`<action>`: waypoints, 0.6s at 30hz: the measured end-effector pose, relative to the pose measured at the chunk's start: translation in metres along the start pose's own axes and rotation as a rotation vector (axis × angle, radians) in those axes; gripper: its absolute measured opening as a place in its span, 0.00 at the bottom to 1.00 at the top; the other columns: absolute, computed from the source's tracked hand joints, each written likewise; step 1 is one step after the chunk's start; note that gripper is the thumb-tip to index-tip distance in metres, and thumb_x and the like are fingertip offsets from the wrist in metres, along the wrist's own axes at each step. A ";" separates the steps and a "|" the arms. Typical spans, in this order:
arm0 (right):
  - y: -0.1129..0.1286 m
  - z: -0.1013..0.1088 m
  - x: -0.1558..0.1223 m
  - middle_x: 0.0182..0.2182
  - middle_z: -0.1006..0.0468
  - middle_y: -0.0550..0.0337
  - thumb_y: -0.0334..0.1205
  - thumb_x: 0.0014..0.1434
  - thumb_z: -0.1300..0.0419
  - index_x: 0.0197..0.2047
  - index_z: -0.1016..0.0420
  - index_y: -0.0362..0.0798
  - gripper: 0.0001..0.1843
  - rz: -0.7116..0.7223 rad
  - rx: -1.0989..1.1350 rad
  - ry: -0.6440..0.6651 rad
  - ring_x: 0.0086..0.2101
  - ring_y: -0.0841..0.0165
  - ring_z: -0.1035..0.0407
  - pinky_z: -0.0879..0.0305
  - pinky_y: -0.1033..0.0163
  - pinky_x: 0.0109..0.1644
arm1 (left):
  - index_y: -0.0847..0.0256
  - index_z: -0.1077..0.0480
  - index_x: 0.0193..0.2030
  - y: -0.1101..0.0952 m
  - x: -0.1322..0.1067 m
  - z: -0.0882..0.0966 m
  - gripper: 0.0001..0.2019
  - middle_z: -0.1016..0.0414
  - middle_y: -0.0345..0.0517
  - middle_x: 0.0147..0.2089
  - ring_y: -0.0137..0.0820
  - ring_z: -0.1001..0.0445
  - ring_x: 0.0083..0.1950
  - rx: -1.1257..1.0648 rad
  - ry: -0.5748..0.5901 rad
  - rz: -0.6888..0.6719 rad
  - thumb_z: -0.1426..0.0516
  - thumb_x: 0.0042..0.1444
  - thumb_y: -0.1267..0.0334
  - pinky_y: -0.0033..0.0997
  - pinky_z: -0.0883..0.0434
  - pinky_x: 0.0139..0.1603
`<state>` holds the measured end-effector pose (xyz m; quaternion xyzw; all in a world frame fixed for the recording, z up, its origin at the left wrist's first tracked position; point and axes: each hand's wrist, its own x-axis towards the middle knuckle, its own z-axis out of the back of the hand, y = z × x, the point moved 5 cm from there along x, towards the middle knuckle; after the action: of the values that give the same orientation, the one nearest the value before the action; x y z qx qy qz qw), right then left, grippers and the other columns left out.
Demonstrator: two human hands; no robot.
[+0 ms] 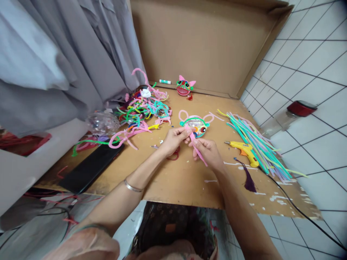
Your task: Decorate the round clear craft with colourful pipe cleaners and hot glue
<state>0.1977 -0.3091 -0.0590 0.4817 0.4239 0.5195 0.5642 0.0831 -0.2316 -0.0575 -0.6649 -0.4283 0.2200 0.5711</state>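
Note:
Pinched between the fingers of my left hand (175, 140) is the upper end of a pink pipe cleaner (200, 154). My right hand (208, 151) grips the same pink strand lower down, and its tail slants toward the table edge. Whether it is one strand or more laid together, I cannot tell. Just beyond my fingers lies a half-made animal face (202, 124) with a green rim, pink loop ears and a round red-and-black eye; my hands hide part of it. Under my left wrist shows a pair of red-handled scissors (173, 155), partly covered.
A tangled heap of pipe cleaners (146, 108) fills the left, near a black phone-like slab (89, 168). To the right are straight pipe cleaners (257, 148), a yellow glue gun (244, 151) with a cord, and a purple tassel (248, 178). Behind stands a finished face (184, 86).

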 end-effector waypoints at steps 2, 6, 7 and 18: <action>-0.002 0.000 0.000 0.16 0.28 0.64 0.63 0.55 0.42 0.33 0.25 0.45 0.26 -0.019 0.021 0.010 0.16 0.74 0.35 0.38 0.69 0.21 | 0.66 0.22 0.34 0.000 0.001 0.001 0.22 0.32 0.38 0.22 0.20 0.38 0.23 -0.021 0.004 -0.004 0.35 0.45 0.45 0.22 0.42 0.25; -0.004 0.000 0.001 0.18 0.27 0.63 0.64 0.53 0.41 0.31 0.25 0.44 0.27 -0.012 0.036 0.050 0.18 0.73 0.35 0.38 0.68 0.21 | 0.65 0.21 0.34 -0.002 0.001 0.002 0.22 0.33 0.37 0.22 0.20 0.39 0.23 -0.018 -0.005 -0.019 0.35 0.45 0.44 0.22 0.42 0.24; -0.004 0.000 0.001 0.18 0.28 0.62 0.65 0.53 0.41 0.31 0.25 0.44 0.28 -0.009 0.033 0.054 0.18 0.73 0.35 0.38 0.68 0.21 | 0.65 0.21 0.34 -0.002 0.001 0.002 0.22 0.33 0.37 0.22 0.20 0.39 0.23 -0.011 -0.001 -0.018 0.35 0.46 0.44 0.22 0.42 0.24; 0.002 -0.002 0.001 0.18 0.30 0.64 0.62 0.56 0.43 0.28 0.28 0.46 0.25 0.032 -0.056 0.105 0.18 0.74 0.39 0.44 0.68 0.22 | 0.65 0.21 0.35 -0.006 0.000 0.001 0.23 0.34 0.37 0.21 0.20 0.40 0.22 0.003 -0.001 -0.024 0.35 0.45 0.44 0.22 0.43 0.23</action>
<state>0.1959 -0.3080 -0.0574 0.4446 0.4304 0.5649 0.5459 0.0800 -0.2309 -0.0521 -0.6587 -0.4360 0.2144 0.5745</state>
